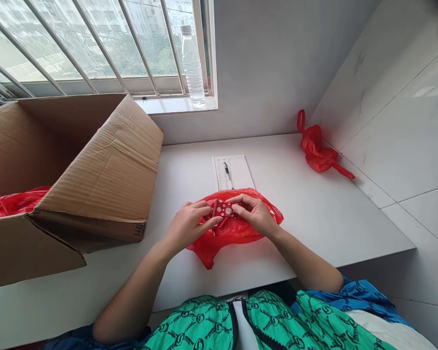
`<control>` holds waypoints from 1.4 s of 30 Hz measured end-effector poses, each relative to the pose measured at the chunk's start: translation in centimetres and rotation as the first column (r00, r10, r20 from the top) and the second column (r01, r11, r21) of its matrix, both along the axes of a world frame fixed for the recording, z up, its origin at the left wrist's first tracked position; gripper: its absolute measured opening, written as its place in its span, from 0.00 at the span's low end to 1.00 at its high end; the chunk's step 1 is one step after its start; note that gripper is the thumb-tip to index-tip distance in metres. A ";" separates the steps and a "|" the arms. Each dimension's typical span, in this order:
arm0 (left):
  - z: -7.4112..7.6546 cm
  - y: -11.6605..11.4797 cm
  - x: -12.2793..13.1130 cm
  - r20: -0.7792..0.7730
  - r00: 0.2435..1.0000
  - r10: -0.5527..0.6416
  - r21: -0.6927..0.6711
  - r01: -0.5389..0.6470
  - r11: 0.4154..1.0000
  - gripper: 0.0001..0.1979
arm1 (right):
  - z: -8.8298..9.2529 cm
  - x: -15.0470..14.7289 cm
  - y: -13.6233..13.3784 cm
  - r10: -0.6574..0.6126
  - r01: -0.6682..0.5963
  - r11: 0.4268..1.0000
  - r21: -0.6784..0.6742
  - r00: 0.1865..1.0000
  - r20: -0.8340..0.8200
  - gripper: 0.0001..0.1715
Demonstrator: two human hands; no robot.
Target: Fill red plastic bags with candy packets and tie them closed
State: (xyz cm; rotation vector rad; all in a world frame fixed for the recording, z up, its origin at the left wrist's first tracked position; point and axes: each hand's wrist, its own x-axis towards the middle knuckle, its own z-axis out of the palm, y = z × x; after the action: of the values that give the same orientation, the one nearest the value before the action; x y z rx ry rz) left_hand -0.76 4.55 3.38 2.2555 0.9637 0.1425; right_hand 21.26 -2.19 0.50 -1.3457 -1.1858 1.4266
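As I'm pinching red circuit board [224,210] between left hand [188,226] and right hand [253,214], fingers curled, I'm holding it just over red plastic bag [237,231] on white counter [314,209]; cardboard carton [109,165] at left, edge marked "311".

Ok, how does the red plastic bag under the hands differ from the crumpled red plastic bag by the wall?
The spread bag lies under the left hand and right hand, which hold a small red printed card. The crumpled bag sits bunched and untouched, its loop handle up. Both are red plastic on the white table top.
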 end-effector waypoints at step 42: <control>2.4 -4.6 -4.2 -0.220 0.936 -0.273 0.155 0.310 0.938 0.29 | 3.1 2.3 -1.2 -0.011 -0.273 0.899 0.341 0.766 0.642 0.27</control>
State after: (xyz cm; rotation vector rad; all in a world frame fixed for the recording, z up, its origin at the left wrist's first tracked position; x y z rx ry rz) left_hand -4.95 -0.01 5.76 2.5972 0.7219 -0.1290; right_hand 23.55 -3.35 3.58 -1.4862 -1.9395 0.7187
